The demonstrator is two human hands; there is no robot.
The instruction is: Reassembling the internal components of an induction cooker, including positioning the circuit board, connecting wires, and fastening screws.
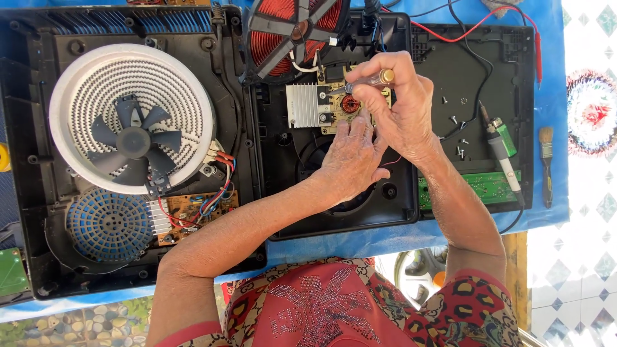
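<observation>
My right hand (400, 103) is shut on a screwdriver (371, 80) with a clear handle and a gold cap, its tip pointing down at a yellowish circuit board (360, 101) inside an open black appliance casing (398, 205). My left hand (350, 157) rests on the board just below the small copper ring coil (349, 103), fingers bent and touching it. A ribbed silver heat sink (302, 105) sits left of the board. A red copper induction coil (290, 29) is tilted up above it.
On the left lies a second open casing with a white round heater, a dark fan (134, 141) and a blue grille (109, 225). Loose screws (457, 122), a soldering iron (504, 157), a paintbrush (546, 164), a green circuit board (488, 186) and red and black leads lie at right on the blue cloth.
</observation>
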